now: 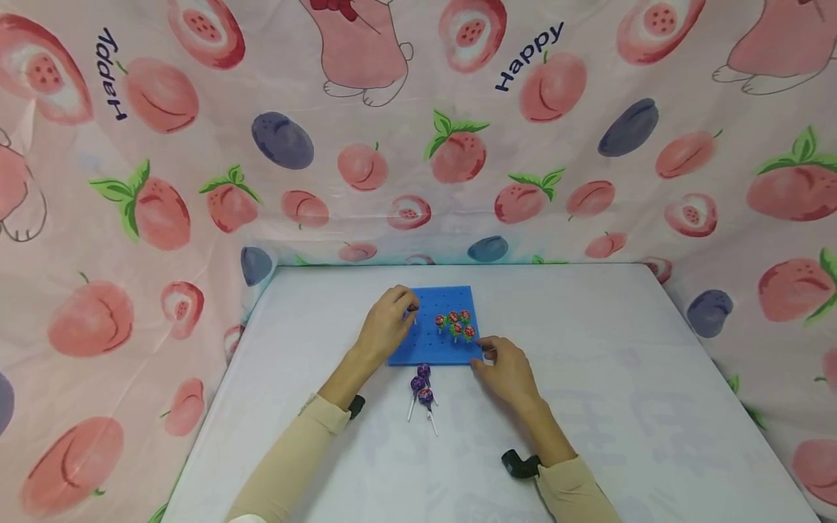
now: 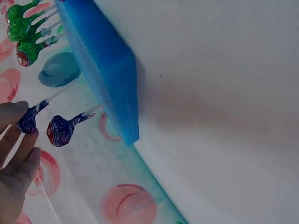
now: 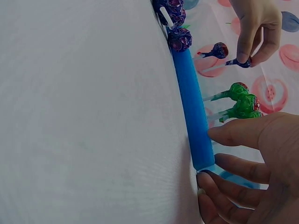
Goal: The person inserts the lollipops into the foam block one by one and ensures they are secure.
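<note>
My left hand [image 1: 387, 319] pinches a purple-wrapped lollipop [image 2: 27, 120] by its candy head, its stick pointing down to the left part of a blue foam board [image 1: 434, 356]. Beside it, another purple lollipop [image 2: 60, 130] stands upright in the board. Several green and red lollipops [image 1: 454, 317] stand in the board's right half. My right hand [image 1: 510, 370] rests at the board's near right corner, thumb [image 3: 233, 133] by the near edge and index finger [image 3: 243, 167] by the right end, the fingers loosely extended.
Several purple lollipops [image 1: 425, 396] lie loose in front of the board, sticks toward me. Rows of small holes dot the board. A white table [image 1: 588, 349] carries everything, with a fruit-printed cloth [image 1: 366, 167] hanging behind and at the sides.
</note>
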Available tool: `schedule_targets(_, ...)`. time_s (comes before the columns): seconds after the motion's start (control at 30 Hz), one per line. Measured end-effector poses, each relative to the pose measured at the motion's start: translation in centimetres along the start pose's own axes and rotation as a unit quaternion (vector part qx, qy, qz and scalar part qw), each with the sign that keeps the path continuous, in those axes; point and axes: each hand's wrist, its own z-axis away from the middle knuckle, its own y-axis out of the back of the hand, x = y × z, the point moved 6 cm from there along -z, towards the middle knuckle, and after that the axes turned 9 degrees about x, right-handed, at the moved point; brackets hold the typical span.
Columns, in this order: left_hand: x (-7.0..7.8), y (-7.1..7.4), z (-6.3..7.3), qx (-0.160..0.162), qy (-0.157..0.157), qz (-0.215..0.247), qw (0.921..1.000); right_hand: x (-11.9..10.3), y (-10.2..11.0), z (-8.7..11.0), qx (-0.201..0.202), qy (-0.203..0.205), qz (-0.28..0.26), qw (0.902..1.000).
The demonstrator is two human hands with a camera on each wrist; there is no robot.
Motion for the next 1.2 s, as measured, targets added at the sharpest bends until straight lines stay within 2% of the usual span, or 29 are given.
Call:
schedule_targets(0.87, -1.7, -1.1, 0.6, -0.016, -0.02, -0.03, 0.9992, -0.1, 0.1, 0.1, 0.004, 0.003, 0.003, 1.0)
schedule_targets(1.2, -2.0, -1.9, 0.8, -0.045, -0.023, -0.04, 0.9979, 0.0, 0.0, 0.1, 0.0, 0.003, -0.003, 1.0)
